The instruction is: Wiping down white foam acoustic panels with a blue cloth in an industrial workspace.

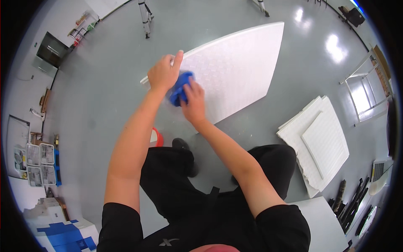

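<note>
A large white panel (241, 63) stands tilted in front of me, its far corner pointing up and to the right. Near its left end my left hand (164, 72) is closed around the top edge, thumb up. My right hand (194, 101) is closed on a bunched blue cloth (179, 90), which lies against the panel's left part, just below my left hand. Slight blur covers the cloth and the right fingers. Part of the panel's left end is hidden behind my hands and the cloth.
A round red-rimmed container (158, 138) is on the floor by my left leg. Several white panels (329, 138) lie stacked to the right, beside a white metal frame (364, 90). Tripod legs (145, 19) stand farther off. Clear bins (41, 164) line the left side.
</note>
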`<state>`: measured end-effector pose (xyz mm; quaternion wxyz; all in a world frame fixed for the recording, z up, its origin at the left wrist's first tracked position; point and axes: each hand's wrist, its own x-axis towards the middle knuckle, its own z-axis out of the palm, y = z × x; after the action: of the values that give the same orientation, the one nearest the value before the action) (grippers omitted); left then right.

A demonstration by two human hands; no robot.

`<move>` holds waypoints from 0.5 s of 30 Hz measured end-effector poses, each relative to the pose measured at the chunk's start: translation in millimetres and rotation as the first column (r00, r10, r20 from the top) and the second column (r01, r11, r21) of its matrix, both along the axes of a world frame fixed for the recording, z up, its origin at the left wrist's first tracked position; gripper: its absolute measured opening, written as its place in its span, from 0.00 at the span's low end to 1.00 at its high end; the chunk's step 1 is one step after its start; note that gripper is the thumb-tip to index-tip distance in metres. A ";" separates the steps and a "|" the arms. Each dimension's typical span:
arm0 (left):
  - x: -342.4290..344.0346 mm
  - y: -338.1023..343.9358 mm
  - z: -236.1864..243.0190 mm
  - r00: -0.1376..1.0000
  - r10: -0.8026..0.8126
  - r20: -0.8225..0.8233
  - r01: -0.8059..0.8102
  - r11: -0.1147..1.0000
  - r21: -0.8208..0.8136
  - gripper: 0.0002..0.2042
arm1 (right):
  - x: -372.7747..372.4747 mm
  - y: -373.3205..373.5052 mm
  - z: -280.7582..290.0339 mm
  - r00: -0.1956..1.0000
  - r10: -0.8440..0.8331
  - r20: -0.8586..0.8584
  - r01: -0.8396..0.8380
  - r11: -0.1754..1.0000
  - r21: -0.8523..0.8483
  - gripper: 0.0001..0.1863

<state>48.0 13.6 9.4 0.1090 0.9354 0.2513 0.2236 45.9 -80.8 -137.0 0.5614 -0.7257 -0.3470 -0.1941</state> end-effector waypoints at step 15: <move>-2.8 3.9 -0.1 0.983 -0.161 -0.087 0.157 0.986 -0.051 0.34 | -8.7 2.3 -68.9 0.962 0.025 0.271 -0.013 0.999 -0.048 0.22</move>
<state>45.2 17.4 9.3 0.1354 0.9590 0.1855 0.1660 37.2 -78.4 -205.9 0.4937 -0.7017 -0.4318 -0.2782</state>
